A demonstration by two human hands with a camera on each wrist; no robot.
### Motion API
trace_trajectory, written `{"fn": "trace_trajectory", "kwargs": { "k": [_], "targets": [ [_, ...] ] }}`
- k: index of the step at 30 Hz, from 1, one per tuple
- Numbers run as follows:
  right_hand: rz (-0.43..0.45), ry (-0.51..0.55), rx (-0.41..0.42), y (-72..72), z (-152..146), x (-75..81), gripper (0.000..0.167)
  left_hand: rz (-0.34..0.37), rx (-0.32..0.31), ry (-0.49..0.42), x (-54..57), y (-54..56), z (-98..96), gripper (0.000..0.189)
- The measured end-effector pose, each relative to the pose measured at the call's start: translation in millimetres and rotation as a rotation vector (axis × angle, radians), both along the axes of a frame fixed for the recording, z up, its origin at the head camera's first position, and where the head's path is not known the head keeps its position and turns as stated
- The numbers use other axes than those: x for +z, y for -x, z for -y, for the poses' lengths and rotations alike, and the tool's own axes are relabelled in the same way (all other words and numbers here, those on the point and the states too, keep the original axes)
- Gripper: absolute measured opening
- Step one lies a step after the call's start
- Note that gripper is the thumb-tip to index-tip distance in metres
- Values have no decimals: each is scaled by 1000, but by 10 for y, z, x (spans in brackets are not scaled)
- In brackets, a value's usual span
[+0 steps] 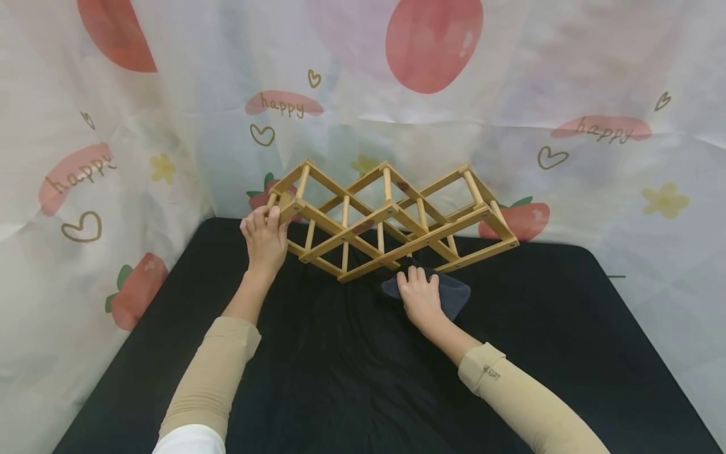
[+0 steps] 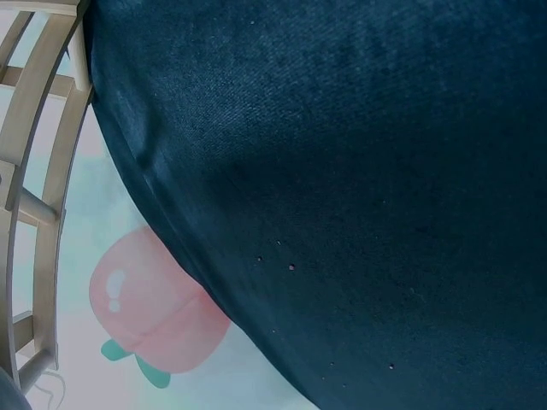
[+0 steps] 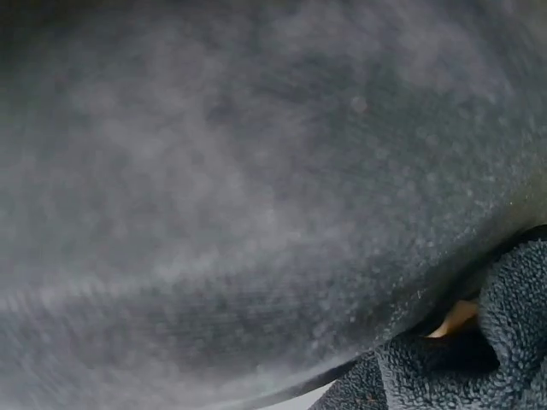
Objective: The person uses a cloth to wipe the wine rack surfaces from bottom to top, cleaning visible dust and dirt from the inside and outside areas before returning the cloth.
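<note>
A folding wooden lattice rack (image 1: 426, 241), made of crossed slats joined by round dowels, is tilted above the far part of the black table. My left hand (image 1: 265, 243) grips its left end. In my right hand (image 1: 421, 296) is a dark blue towel (image 1: 455, 295), bunched against the rack's lower slats. Slats of the rack (image 2: 38, 77) run down the left edge of the left wrist view, where the left fingers are out of sight. Fuzzy towel folds (image 3: 521, 290) fill the lower right corner of the right wrist view; the right fingertips are largely hidden.
Black cloth (image 1: 340, 378) with some wrinkles covers the table. Behind and to the left hangs a pale curtain (image 1: 482, 113) printed with fruit, hearts and "happy". The rack's upper parts stand close in front of it.
</note>
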State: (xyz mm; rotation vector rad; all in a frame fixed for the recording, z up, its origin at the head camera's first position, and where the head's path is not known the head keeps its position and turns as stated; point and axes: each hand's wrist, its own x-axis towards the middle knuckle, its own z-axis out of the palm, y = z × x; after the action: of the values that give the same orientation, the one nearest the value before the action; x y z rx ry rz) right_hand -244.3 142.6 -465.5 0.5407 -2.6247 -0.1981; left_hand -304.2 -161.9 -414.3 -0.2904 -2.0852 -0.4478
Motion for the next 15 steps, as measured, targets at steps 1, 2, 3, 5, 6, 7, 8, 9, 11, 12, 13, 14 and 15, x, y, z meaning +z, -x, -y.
{"fn": "trace_trajectory", "kwargs": {
  "k": [1, 2, 3, 5, 6, 7, 8, 9, 11, 12, 13, 14, 15],
  "targets": [
    [3, 0, 3, 0, -7, -1, 23, -4, -1, 0, -1, 4, -1, 31],
    [5, 2, 7, 0, -12, -1, 23, -7, 0, 0, 0, 7, -2, 31],
    [7, 3, 11, 2, -16, -2, 24, -9, 3, 2, -1, 9, -3, 31],
    [11, 4, 15, -3, -20, 2, 26, -14, 5, 0, -2, 11, -6, 32],
    [10, 8, 19, -9, -23, 6, 27, -15, 4, -2, -2, 12, -7, 33],
    [7, 14, 22, -15, -22, 13, 29, -14, 3, -3, -4, 13, -5, 33],
    [1, 20, 26, -22, -21, 21, 31, -13, 4, -4, -4, 14, -3, 35],
    [-10, 27, 31, -32, -19, 29, 33, -11, 3, -5, -3, 13, -2, 35],
    [-35, 51, 48, -60, -13, 49, 35, -5, -1, -9, -2, 12, -2, 36],
    [-50, 61, 58, -76, -9, 58, 35, -2, -3, -10, -3, 12, -3, 36],
    [-65, 72, 70, -93, -4, 65, 35, 1, -2, -9, -3, 9, -4, 37],
    [-79, 82, 84, -111, 3, 72, 35, 3, 0, -9, -1, 6, -6, 37],
    [-90, 92, 98, -132, 8, 77, 35, 5, 1, -9, -4, 3, -6, 36]
  ]
}}
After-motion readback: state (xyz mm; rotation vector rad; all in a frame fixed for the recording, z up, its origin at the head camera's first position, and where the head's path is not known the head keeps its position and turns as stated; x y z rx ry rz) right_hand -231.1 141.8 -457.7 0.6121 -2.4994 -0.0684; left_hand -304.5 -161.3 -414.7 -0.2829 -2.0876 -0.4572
